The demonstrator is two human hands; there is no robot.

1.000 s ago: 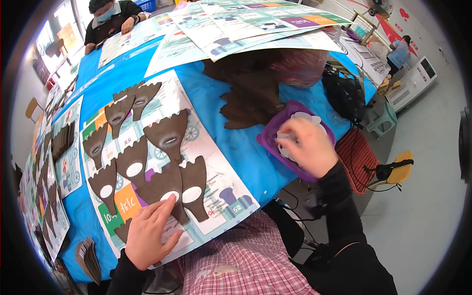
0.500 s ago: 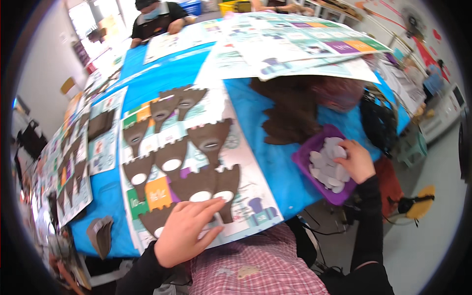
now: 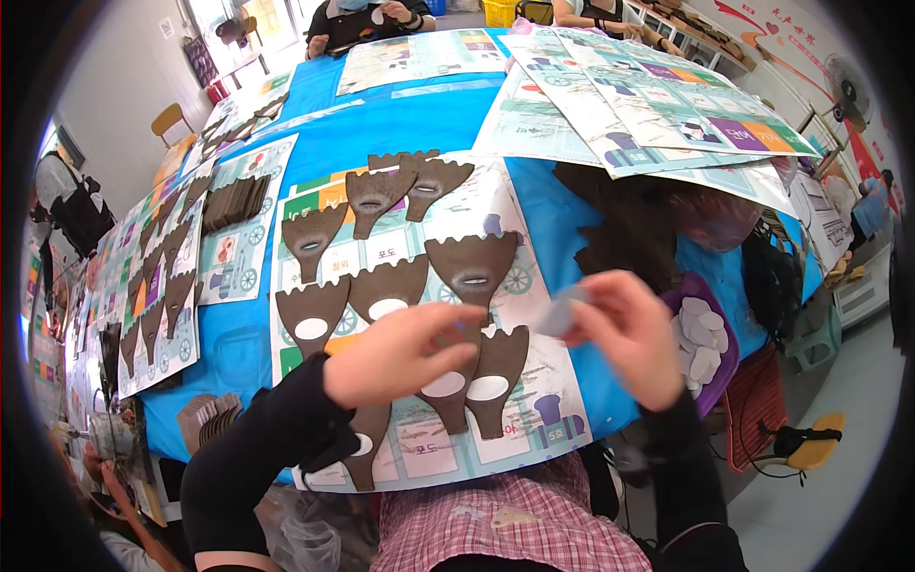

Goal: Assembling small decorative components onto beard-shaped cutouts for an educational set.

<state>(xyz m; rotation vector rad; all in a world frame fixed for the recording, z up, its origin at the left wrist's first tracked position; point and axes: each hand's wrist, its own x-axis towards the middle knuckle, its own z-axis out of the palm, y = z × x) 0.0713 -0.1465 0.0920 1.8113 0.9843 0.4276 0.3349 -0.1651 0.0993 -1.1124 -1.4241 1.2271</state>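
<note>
Between the thumb and fingers of my right hand [image 3: 629, 334] is a pale grey oval piece [image 3: 556, 312], slightly blurred, held above the right edge of a printed sheet [image 3: 410, 467]. My left hand [image 3: 405, 355] hovers over the sheet with its fingers apart and nothing visible in them. Dark brown fan-shaped cutouts with scalloped edges lie below. Some carry a white oval, such as the cutout at the left [image 3: 310, 297]; others show a small slit, like the upper right cutout [image 3: 469, 257]. A purple basket [image 3: 717, 386] of loose pale ovals [image 3: 699, 334] stands beside my right wrist.
Blue cloth [image 3: 429, 110] covers the table. Large printed boards [image 3: 686, 119] overlap at the far right, above brown cutouts [image 3: 624, 248]. Stacked brown pieces [image 3: 236, 203] and another small stack [image 3: 208, 419] lie left. Two people [image 3: 367, 24] sit across the table.
My right hand has left the purple basket and come up and left over the sheet with an oval piece. My left hand has lifted toward it. The whole view has shifted.
</note>
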